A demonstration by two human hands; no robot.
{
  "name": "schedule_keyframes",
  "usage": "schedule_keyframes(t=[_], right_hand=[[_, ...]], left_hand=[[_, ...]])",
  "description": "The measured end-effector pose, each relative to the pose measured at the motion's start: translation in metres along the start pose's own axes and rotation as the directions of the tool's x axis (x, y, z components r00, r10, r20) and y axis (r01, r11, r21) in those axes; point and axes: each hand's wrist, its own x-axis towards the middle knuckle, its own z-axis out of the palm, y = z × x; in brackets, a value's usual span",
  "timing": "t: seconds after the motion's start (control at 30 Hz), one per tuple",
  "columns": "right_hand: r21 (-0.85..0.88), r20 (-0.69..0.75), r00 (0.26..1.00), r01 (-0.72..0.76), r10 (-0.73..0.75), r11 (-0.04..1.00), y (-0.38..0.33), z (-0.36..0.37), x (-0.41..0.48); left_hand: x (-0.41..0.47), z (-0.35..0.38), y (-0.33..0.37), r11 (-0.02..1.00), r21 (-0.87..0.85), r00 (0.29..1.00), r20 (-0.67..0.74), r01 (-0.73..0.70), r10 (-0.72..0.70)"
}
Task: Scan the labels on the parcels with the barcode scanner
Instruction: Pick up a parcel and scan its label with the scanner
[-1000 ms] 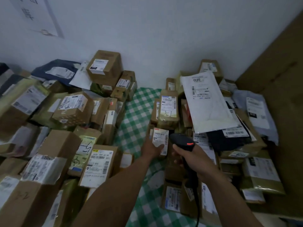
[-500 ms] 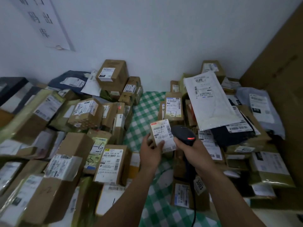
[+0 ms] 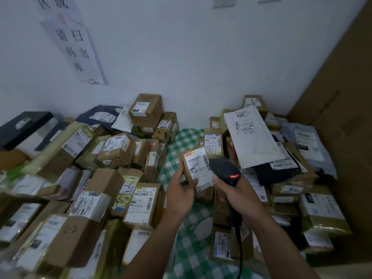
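Left hand [image 3: 180, 191] grip: curled round a small box [image 3: 196, 168]
Right hand [image 3: 238, 191] grip: curled round the barcode scanner [image 3: 222, 168]

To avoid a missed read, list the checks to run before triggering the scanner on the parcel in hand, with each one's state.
1. Left hand grips the small parcel: ok.
2. Its label faces up, barcode uncovered: ok.
3. Right hand grips the barcode scanner: ok.
4. Red light on the scanner lit: ok.
5. Scan window aimed at the label: cannot tell, window hidden.
6. Cable free of parcels: cannot tell, it leaves the frame.
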Motion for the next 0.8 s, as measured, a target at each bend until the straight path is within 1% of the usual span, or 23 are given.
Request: schedule_keyframes(t=[0.2, 0.37, 0.47, 0.67, 0.8], right_hand=[[-0.091, 0.090, 0.995, -0.030, 0.038, 0.995, -0.011, -0.001, -0.009], [-0.115, 0.106, 0.993, -0.046, 0.058, 0.992, -0.011, -0.004, -0.011], [-0.132, 0.109, 0.992, -0.041, 0.055, 0.990, -0.011, -0.006, -0.011], [-0.134, 0.141, 0.987, -0.064, 0.083, 0.989, -0.010, -0.006, -0.010], [-0.123, 0.147, 0.986, -0.066, 0.084, 0.990, -0.010, -0.004, -0.008]], left_hand=[[0.026, 0.005, -0.003, 0.989, 0.146, 1.000, 0.004, -0.017, 0.017], [0.032, 0.006, -0.008, 0.969, 0.245, 0.999, 0.039, -0.036, 0.027], [0.032, 0.005, -0.016, 0.950, 0.311, 0.999, 0.026, -0.032, 0.025], [0.037, 0.003, -0.028, 0.940, 0.342, 1.000, 0.019, -0.015, 0.009], [0.038, 0.002, -0.032, 0.945, 0.326, 1.000, 0.025, -0.008, 0.000]])
